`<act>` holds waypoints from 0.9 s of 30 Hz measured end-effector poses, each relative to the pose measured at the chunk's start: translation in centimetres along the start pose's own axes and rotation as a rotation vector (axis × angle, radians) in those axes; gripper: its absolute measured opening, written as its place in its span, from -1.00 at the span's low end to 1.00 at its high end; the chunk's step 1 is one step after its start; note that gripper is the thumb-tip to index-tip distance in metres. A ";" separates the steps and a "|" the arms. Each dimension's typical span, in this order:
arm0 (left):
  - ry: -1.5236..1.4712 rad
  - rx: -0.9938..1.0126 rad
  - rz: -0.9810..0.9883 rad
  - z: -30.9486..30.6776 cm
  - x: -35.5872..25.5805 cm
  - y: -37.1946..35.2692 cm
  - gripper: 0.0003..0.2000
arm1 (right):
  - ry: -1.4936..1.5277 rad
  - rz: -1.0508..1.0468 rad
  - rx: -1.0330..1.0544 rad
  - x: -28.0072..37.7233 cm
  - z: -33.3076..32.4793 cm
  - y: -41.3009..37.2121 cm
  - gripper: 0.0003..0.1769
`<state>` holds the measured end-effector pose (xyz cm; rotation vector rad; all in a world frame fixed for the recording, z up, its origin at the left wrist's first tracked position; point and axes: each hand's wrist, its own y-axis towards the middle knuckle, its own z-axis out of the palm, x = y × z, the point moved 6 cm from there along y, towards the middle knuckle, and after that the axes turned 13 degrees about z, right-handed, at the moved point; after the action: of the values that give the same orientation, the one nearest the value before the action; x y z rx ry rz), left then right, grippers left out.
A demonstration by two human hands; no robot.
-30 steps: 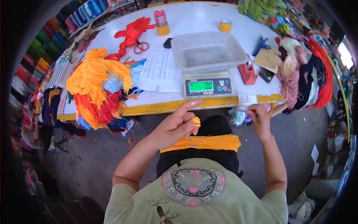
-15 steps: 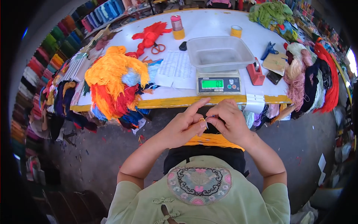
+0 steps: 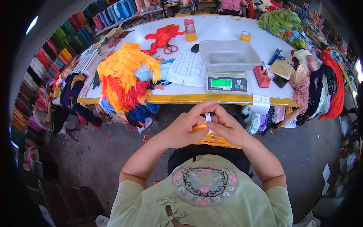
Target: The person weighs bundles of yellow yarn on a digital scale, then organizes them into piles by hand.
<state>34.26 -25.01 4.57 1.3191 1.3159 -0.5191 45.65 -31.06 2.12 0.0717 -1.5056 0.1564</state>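
Observation:
My left hand [image 3: 186, 129] is closed with its thumb over a looped end of orange yarn [image 3: 199, 127]. Fingertips of my right hand [image 3: 229, 128] pinch a small white paper label [image 3: 208, 117], which stands upright between the two hands beside the yarn. Both hands meet just below the table's front edge. An orange yarn skein [image 3: 219, 140] stretches across my lap beneath them, partly hidden by the hands.
On the table [image 3: 166, 99] stands a green-lit scale [image 3: 227, 84] bearing a grey plastic tray [image 3: 230, 68]. Nearby are a red tape dispenser [image 3: 261, 75], printed sheets [image 3: 187, 68], red-handled scissors [image 3: 170, 48] and an orange yarn heap [image 3: 124, 64]. White labels [image 3: 261, 104] hang over the edge.
The white label now shows upright between my hands, whose fingers have drawn together. The whole view has shifted slightly, so the table sits lower and farther right.

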 end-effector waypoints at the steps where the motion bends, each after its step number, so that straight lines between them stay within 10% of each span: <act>1: 0.145 0.003 -0.017 -0.6 -1.0 -0.2 -0.31 | 0.017 0.092 0.046 -0.2 0.1 -0.2 -0.70; 10: 0.601 -0.039 0.291 -0.6 -0.8 0.0 -0.89 | -0.344 -0.058 -0.237 1.1 -1.8 -1.4 -0.65; 27: -0.518 0.096 -0.514 -2.1 11.1 3.6 -0.79 | -0.629 -0.249 -0.113 -1.1 -6.7 4.3 -0.78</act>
<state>39.65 -18.04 -3.32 0.8236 1.1866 -1.2046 51.55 -25.94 0.40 0.2332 -2.1118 -0.1696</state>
